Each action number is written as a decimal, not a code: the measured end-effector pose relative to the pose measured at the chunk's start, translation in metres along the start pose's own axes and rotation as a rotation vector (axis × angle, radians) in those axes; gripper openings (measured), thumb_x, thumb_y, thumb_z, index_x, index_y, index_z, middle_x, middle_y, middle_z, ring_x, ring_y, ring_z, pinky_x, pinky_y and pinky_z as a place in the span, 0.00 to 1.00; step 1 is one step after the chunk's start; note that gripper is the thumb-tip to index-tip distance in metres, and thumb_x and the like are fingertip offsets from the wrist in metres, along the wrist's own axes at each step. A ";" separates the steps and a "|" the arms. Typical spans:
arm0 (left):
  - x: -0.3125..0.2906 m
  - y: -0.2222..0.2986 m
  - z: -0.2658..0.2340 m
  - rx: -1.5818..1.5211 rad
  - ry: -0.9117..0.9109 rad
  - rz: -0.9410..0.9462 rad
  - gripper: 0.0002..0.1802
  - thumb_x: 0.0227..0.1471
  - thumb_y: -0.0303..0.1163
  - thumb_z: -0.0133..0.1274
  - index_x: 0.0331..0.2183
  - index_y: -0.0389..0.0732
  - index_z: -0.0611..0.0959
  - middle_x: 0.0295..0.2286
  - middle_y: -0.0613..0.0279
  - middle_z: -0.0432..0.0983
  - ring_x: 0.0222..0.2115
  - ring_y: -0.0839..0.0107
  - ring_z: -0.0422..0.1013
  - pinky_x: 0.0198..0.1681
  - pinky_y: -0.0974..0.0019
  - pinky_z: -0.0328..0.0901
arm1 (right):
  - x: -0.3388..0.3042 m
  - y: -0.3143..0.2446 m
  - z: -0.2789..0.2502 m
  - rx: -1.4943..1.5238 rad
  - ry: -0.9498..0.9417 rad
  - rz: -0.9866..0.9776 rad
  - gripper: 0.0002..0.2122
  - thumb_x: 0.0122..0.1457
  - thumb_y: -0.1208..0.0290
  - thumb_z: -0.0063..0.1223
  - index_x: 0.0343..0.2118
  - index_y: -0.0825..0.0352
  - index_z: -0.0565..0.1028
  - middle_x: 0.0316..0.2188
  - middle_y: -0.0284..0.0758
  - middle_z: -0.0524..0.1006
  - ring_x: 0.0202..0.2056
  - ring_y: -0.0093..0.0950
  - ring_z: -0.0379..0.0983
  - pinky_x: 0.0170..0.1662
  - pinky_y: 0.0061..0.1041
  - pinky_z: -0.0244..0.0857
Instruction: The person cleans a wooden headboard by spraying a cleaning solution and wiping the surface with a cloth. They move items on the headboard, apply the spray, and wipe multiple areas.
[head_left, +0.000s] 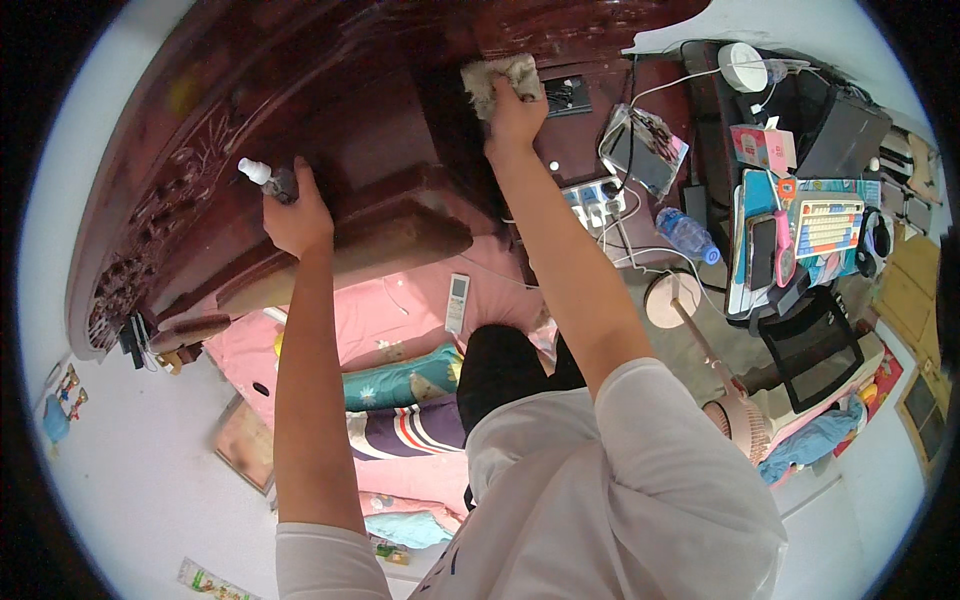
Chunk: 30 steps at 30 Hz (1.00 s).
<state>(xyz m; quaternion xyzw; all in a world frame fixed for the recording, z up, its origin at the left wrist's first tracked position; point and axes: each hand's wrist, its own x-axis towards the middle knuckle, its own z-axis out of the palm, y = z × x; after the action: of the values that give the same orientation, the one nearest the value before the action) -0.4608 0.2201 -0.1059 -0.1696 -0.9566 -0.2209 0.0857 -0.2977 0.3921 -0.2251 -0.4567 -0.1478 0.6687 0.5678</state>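
Observation:
My left hand (300,218) is closed around a small bottle with a white top (255,171); its dark-looking body is partly covered by my fingers. It is held up in front of the dark red-brown carved wooden headboard (345,120). My right hand (517,122) grips a crumpled greyish-beige cloth (484,78) and presses it on the glossy wood towards the headboard's right end. Both arms are stretched forward, and the two hands are well apart.
Below the headboard lies a pink bed with a white remote control (457,303) and a green pillow (405,375). To the right, a bedside top carries a power strip (597,205), a plastic bottle (687,235) and cables. Beyond are a pink fan (738,425) and a desk with a keyboard (829,227).

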 end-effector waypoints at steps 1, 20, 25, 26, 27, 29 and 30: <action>0.000 0.001 0.000 -0.002 0.002 0.007 0.31 0.45 0.58 0.60 0.33 0.35 0.83 0.31 0.50 0.81 0.34 0.51 0.77 0.40 0.52 0.68 | 0.006 0.006 -0.006 0.002 -0.004 0.007 0.14 0.51 0.84 0.55 0.42 0.70 0.72 0.38 0.34 0.76 0.39 0.26 0.74 0.42 0.26 0.69; 0.000 0.002 0.001 -0.051 -0.034 0.023 0.30 0.46 0.56 0.60 0.33 0.35 0.82 0.31 0.51 0.81 0.34 0.52 0.77 0.40 0.52 0.67 | 0.007 -0.031 -0.037 -0.314 -0.231 -0.006 0.14 0.53 0.76 0.62 0.43 0.70 0.74 0.37 0.31 0.78 0.38 0.24 0.74 0.42 0.25 0.67; 0.003 0.000 0.002 -0.057 -0.026 0.015 0.30 0.45 0.57 0.60 0.33 0.35 0.82 0.30 0.51 0.81 0.34 0.52 0.77 0.40 0.51 0.67 | 0.026 -0.044 -0.063 -0.768 -0.261 -0.220 0.18 0.53 0.64 0.65 0.42 0.71 0.74 0.35 0.39 0.81 0.38 0.27 0.77 0.43 0.28 0.69; 0.003 0.002 0.002 -0.049 -0.031 0.008 0.30 0.45 0.57 0.60 0.33 0.35 0.82 0.30 0.51 0.81 0.34 0.52 0.77 0.40 0.51 0.67 | 0.031 -0.046 -0.068 -0.815 -0.246 -0.266 0.18 0.53 0.65 0.65 0.42 0.71 0.75 0.35 0.40 0.81 0.38 0.28 0.77 0.43 0.29 0.69; 0.002 0.002 0.001 -0.053 -0.021 0.016 0.30 0.45 0.57 0.60 0.33 0.35 0.82 0.30 0.51 0.81 0.34 0.52 0.77 0.40 0.51 0.67 | 0.031 -0.050 -0.067 -0.863 -0.231 -0.310 0.18 0.52 0.65 0.66 0.41 0.70 0.75 0.35 0.42 0.81 0.38 0.30 0.78 0.42 0.30 0.70; 0.000 0.002 0.001 -0.059 0.000 0.030 0.30 0.45 0.57 0.60 0.33 0.35 0.82 0.30 0.51 0.81 0.34 0.52 0.77 0.41 0.52 0.67 | 0.029 -0.054 -0.061 -0.799 -0.238 -0.426 0.15 0.48 0.70 0.66 0.38 0.69 0.77 0.34 0.44 0.80 0.37 0.37 0.79 0.40 0.31 0.70; 0.000 0.002 0.001 -0.051 -0.003 0.027 0.30 0.45 0.57 0.60 0.33 0.35 0.83 0.30 0.51 0.81 0.34 0.52 0.77 0.41 0.52 0.67 | 0.032 -0.052 -0.063 -0.827 -0.224 -0.485 0.14 0.47 0.72 0.66 0.37 0.69 0.78 0.33 0.44 0.80 0.36 0.38 0.79 0.40 0.31 0.70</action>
<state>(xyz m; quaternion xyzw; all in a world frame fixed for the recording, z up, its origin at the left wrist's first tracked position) -0.4604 0.2227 -0.1057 -0.1848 -0.9484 -0.2437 0.0831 -0.2141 0.4171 -0.2358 -0.5215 -0.5632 0.4478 0.4586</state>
